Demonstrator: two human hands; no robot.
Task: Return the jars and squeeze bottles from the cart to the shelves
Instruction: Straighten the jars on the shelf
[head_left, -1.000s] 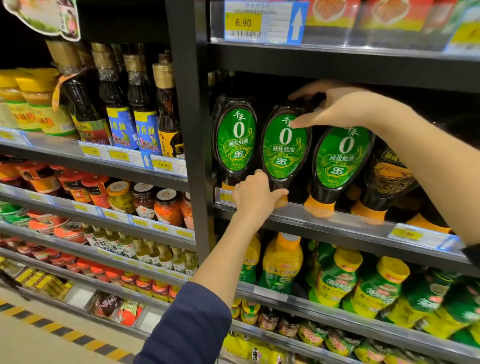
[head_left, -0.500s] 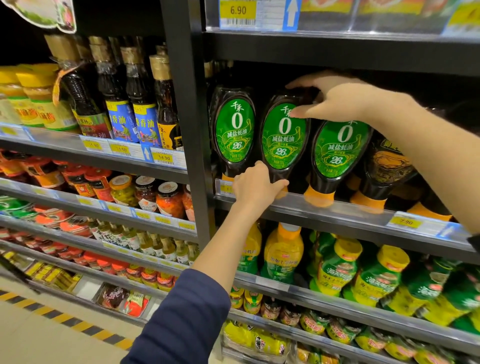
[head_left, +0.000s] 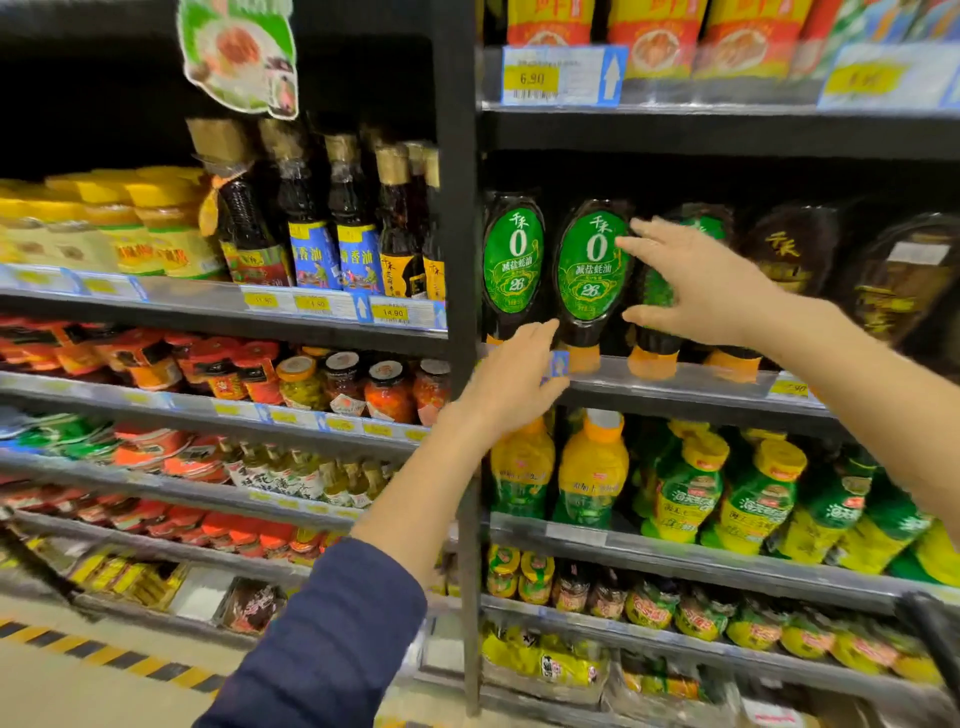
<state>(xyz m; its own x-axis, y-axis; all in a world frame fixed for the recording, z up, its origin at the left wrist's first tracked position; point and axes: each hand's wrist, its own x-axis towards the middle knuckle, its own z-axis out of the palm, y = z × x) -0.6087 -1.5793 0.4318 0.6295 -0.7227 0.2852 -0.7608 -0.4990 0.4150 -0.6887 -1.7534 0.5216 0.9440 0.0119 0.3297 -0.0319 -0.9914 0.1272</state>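
Note:
Three dark squeeze bottles with green oval labels stand cap-down in a row on the shelf (head_left: 691, 389): the first bottle (head_left: 513, 265), the second bottle (head_left: 589, 270) and the third bottle (head_left: 657, 293). My right hand (head_left: 701, 283) hovers in front of the third bottle with fingers spread, hiding most of its label and gripping nothing. My left hand (head_left: 511, 382) is at the shelf's front edge. Its fingers are loose, with the tips near the base of the second bottle.
Brown-labelled squeeze bottles (head_left: 789, 260) stand to the right on the same shelf. Glass oil bottles (head_left: 358, 228) and jars (head_left: 387, 389) fill the left bay. Yellow-capped bottles (head_left: 592, 467) sit one shelf down. A dark cart edge (head_left: 935, 639) shows at the lower right.
My right hand came off the top of the third bottle and now sits lower in front of it, fingers apart. My left hand opened and slid down from the second bottle's cap.

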